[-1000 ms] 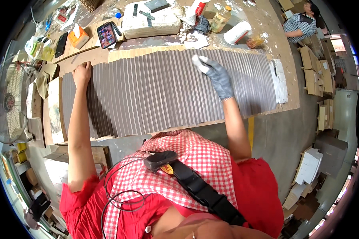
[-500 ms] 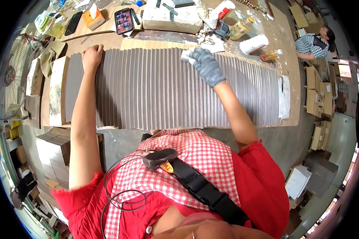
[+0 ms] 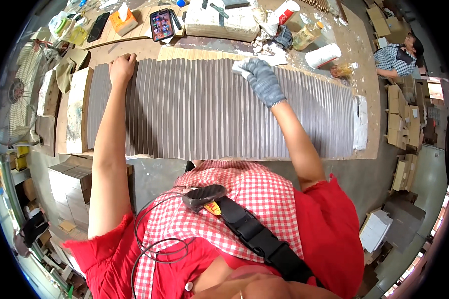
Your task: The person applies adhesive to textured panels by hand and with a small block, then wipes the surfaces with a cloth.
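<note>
Here is the right hand (image 3: 265, 83), wearing a grey knitted glove, fingers closed around a small white block (image 3: 239, 68) near the far edge of the row. Over on the other side, the left hand (image 3: 122, 69) is bare, its fingers curled at the far ends of the grey strips (image 3: 194, 109); whether it truly grips one or only rests there is hard to make out. And those strips, long and narrow, lie side by side across the worktable (image 3: 356, 47), right in front of the person, filling the stretch between a pale, stained wooden block (image 3: 78, 112) at the left end and a white piece (image 3: 360, 122) at the right end. A strip of light board (image 3: 184, 53) shows just beyond them.

Farther out on the tabletop, look: a dark phone (image 3: 99, 27), an orange tissue pack (image 3: 123, 21), a phone with its screen lit (image 3: 161, 26), and a large whitish slab (image 3: 222, 25). Then a bottle of yellowish liquid (image 3: 307, 36), and a white canister (image 3: 323, 55) lying on its side. Off to the left stands a wire-caged fan (image 3: 17, 89); away to the right, a co-worker in a checked top (image 3: 395, 59), near stacked cartons (image 3: 399, 114).
</note>
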Action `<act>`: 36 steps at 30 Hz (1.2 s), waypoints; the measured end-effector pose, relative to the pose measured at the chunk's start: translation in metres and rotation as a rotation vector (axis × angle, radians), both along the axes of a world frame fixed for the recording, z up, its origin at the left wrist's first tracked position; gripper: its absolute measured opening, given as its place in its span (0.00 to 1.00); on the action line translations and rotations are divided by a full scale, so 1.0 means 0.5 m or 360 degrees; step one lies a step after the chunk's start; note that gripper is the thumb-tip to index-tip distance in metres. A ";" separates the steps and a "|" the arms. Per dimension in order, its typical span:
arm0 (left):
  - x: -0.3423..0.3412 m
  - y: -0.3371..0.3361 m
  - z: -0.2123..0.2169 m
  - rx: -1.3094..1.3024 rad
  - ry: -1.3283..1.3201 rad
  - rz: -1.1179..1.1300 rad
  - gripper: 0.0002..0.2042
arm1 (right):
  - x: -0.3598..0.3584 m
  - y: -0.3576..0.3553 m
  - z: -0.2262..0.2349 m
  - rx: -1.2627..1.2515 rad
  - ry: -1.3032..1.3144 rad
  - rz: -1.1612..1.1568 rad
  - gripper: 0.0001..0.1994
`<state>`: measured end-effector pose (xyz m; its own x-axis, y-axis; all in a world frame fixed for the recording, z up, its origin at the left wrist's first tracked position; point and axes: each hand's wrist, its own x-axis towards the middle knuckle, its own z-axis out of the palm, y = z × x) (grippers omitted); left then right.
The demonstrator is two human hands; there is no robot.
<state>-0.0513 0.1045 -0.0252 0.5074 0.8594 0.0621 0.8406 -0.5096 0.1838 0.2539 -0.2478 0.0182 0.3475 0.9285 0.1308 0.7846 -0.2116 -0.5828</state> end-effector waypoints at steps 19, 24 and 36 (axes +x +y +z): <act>0.010 0.008 -0.004 -0.0070 0.0088 0.0041 0.27 | -0.209 -0.274 0.048 -0.0128 -0.0302 0.0129 0.16; 0.004 0.004 -0.009 0.0000 0.0079 0.0029 0.27 | -0.262 -0.395 0.042 -0.0243 0.0019 0.0397 0.16; 0.006 0.012 -0.021 0.0048 0.0079 0.0006 0.27 | -0.290 -0.396 0.067 -0.0111 0.0182 0.0162 0.13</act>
<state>-0.0485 0.1106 -0.0355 0.5073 0.8595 0.0627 0.8502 -0.5111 0.1262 0.1089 -0.4459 0.0515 0.2603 0.9651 0.0297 0.7333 -0.1776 -0.6562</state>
